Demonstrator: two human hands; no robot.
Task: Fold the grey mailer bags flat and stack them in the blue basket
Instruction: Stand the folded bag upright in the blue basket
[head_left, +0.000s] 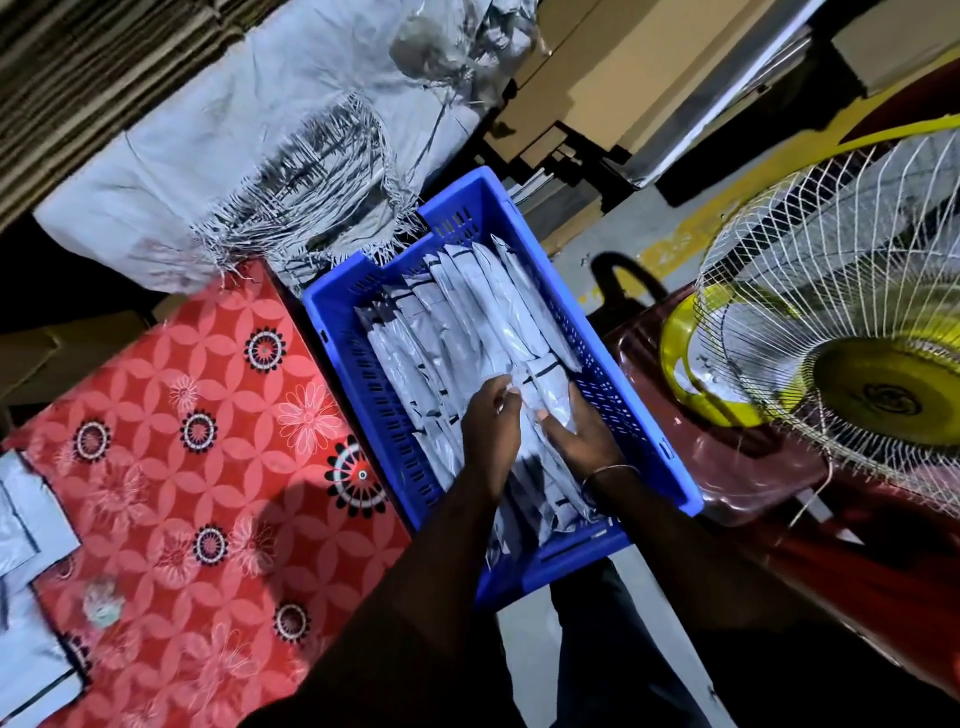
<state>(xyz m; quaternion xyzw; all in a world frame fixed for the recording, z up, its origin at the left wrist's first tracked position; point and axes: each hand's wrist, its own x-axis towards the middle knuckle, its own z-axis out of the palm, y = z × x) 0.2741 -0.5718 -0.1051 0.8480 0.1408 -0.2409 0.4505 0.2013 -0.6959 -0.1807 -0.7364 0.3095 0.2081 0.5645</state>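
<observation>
The blue basket (639, 415) stands in the middle, filled with several folded grey mailer bags (467, 322) packed in rows. Both my hands are inside it. My left hand (491, 431) and my right hand (579, 431) hold one folded grey bag (540, 395) between them, fingers curled on its two sides, over the other bags. A thin bangle sits on my right wrist. Flat unfolded grey mailer bags (26, 525) lie at the far left on the red cloth.
A red flowered cloth (208, 467) covers the surface left of the basket. A torn grey woven sack (234, 156) lies behind it. A yellow fan with a white wire guard (841, 332) stands at the right, and cardboard (613, 78) is stacked at the back.
</observation>
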